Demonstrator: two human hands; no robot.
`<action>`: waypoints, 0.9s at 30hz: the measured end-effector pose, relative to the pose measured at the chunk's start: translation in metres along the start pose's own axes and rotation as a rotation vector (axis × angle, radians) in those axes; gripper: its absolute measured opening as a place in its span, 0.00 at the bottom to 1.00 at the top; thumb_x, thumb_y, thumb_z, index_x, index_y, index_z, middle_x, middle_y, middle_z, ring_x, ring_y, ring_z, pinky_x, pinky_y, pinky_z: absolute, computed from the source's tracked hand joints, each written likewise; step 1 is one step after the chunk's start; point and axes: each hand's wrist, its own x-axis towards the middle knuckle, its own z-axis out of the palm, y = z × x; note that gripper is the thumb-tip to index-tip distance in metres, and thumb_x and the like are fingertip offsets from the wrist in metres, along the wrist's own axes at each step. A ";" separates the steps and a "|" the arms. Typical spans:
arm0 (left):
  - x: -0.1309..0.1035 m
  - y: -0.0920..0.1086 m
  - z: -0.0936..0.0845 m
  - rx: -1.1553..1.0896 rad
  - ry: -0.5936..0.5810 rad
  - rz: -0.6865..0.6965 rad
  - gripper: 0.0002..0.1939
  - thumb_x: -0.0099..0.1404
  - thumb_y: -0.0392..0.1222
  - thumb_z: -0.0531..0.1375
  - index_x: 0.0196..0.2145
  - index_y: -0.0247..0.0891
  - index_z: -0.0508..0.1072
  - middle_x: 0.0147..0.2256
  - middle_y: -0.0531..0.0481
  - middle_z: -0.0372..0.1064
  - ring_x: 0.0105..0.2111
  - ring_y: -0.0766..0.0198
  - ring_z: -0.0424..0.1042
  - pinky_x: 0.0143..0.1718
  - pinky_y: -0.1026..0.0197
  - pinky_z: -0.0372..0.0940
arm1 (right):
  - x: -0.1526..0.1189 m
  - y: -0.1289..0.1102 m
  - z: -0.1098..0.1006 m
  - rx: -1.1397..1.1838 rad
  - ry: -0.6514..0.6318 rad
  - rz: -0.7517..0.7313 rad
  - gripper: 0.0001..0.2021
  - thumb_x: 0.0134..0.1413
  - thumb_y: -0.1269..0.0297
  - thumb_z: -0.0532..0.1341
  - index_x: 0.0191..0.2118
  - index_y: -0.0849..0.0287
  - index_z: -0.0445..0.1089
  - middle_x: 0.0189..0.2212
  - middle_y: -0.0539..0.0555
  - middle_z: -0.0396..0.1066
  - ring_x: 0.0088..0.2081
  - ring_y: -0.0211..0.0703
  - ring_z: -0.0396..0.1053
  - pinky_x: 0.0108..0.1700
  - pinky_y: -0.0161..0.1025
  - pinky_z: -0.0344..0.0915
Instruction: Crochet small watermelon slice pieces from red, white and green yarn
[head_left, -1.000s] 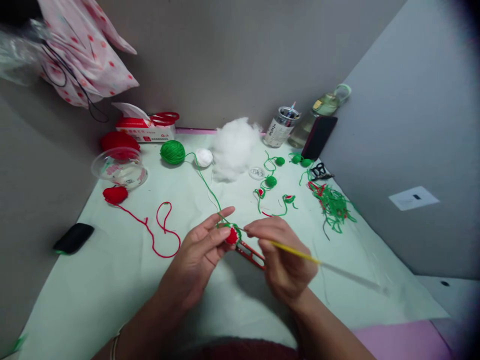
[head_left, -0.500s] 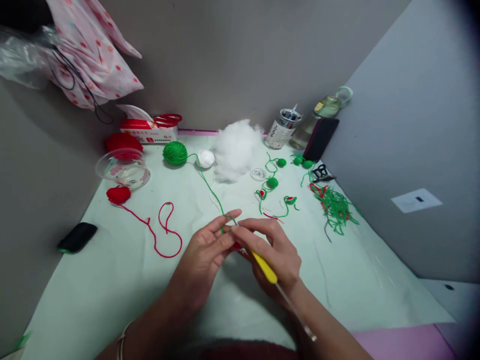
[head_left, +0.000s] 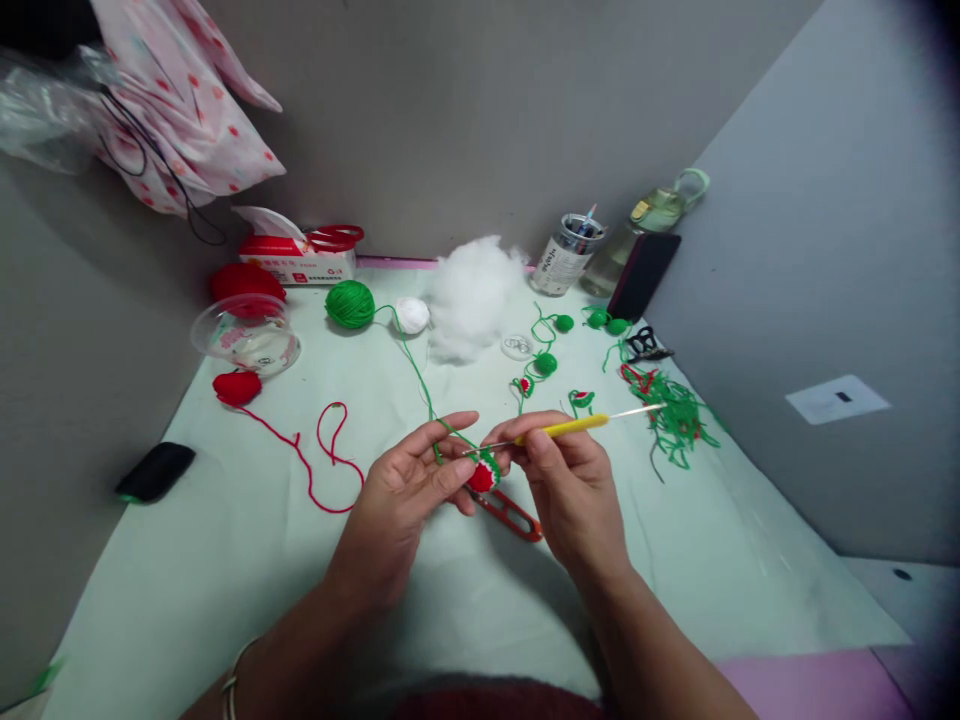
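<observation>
My left hand [head_left: 409, 490] pinches a small red, white and green crochet piece [head_left: 484, 473] at its left edge. Green yarn [head_left: 416, 368] runs from the green ball [head_left: 350, 304] over my left fingers to the piece. In my right hand [head_left: 574, 480] is a crochet hook with a yellow handle [head_left: 574, 426], held almost level, its thin tip at the top of the piece. My right fingertips also touch the piece's right side. Orange-red thread snips [head_left: 517, 518] lie just below the piece, partly hidden by it and my hands.
White stuffing [head_left: 478, 298] and a white yarn ball [head_left: 412, 315] sit at the back. Green balls and small crochet pieces [head_left: 581, 401] lie right of centre, beside tangled yarn scraps [head_left: 675, 412]. Red yarn [head_left: 237, 387], a plastic tub [head_left: 262, 345] and a black case [head_left: 155, 473] are left.
My right hand has turned, swinging the hook from pointing down toward me to nearly level. The crochet piece and the snips below now show more fully.
</observation>
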 end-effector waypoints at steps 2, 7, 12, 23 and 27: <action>0.000 0.003 0.001 -0.011 -0.002 -0.026 0.17 0.60 0.39 0.73 0.47 0.40 0.83 0.33 0.51 0.76 0.29 0.68 0.71 0.34 0.64 0.68 | 0.003 -0.001 -0.001 0.060 -0.008 0.043 0.10 0.67 0.56 0.64 0.38 0.55 0.77 0.33 0.52 0.79 0.30 0.39 0.74 0.36 0.38 0.75; -0.002 0.004 -0.001 -0.009 -0.017 -0.067 0.17 0.61 0.41 0.72 0.48 0.40 0.83 0.33 0.51 0.73 0.34 0.63 0.74 0.42 0.59 0.69 | 0.005 -0.004 -0.003 0.049 -0.042 0.043 0.12 0.68 0.54 0.62 0.37 0.56 0.75 0.32 0.52 0.78 0.29 0.39 0.74 0.37 0.39 0.76; -0.001 -0.002 -0.006 0.072 -0.005 -0.001 0.14 0.64 0.42 0.71 0.48 0.43 0.83 0.33 0.52 0.73 0.33 0.65 0.73 0.46 0.59 0.67 | -0.004 -0.007 -0.003 -0.183 -0.040 -0.126 0.10 0.72 0.63 0.58 0.40 0.55 0.77 0.36 0.53 0.79 0.34 0.40 0.76 0.39 0.40 0.75; -0.005 -0.006 0.001 0.213 0.176 0.205 0.13 0.58 0.38 0.73 0.42 0.44 0.85 0.33 0.53 0.74 0.33 0.67 0.74 0.39 0.65 0.72 | -0.014 -0.005 0.005 -0.623 -0.141 -0.618 0.10 0.70 0.70 0.58 0.48 0.54 0.77 0.40 0.58 0.82 0.40 0.47 0.79 0.39 0.44 0.76; -0.003 -0.009 -0.002 0.121 0.139 0.166 0.22 0.56 0.38 0.75 0.49 0.45 0.82 0.32 0.55 0.73 0.35 0.67 0.74 0.42 0.65 0.72 | -0.012 -0.002 0.004 -0.414 -0.058 -0.522 0.12 0.71 0.72 0.57 0.47 0.53 0.76 0.37 0.54 0.81 0.40 0.45 0.79 0.41 0.45 0.76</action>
